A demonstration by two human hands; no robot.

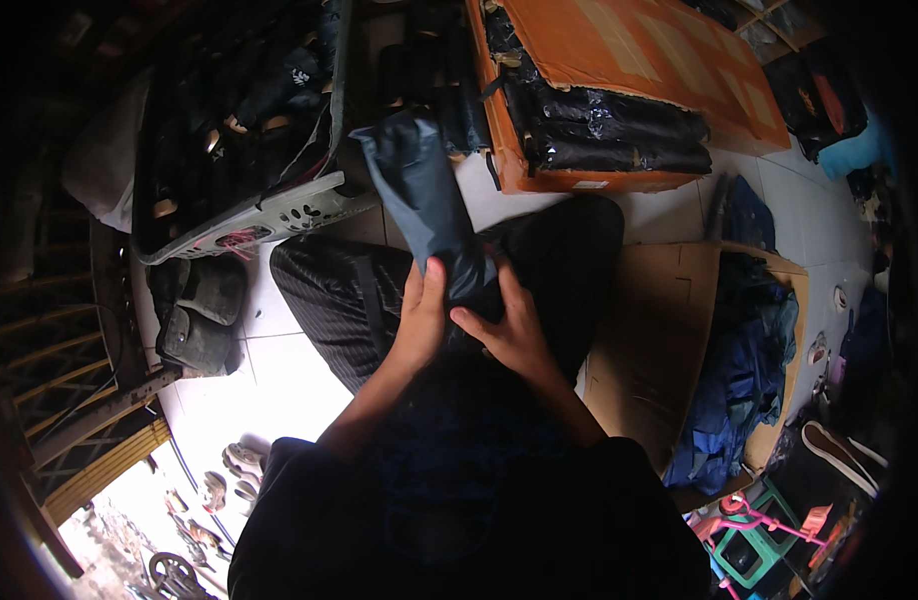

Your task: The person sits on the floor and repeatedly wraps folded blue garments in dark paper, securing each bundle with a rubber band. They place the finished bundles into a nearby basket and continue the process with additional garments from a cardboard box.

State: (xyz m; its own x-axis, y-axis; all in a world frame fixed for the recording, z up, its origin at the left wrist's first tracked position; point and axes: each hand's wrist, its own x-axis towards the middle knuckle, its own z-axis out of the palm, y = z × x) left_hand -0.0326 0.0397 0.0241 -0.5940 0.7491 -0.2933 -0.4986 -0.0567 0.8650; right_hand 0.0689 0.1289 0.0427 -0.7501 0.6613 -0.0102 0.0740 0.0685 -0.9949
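Left hand (422,318): clasped around the lower end of a dark grey rolled fabric bundle (426,205), thumb up its side
Right hand (509,325): gripping the same bundle from the other side, over the lap
Orange carton (619,60): beyond, packed with black wrapped bundles
Cardboard box (644,340): right, holding blue fabric (744,370)
Grey crate (279,215): left, on the tiled floor

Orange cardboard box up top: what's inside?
The orange cardboard box holds stacked black plastic-wrapped bundles, seen at its open side. Its flap covers the rest.
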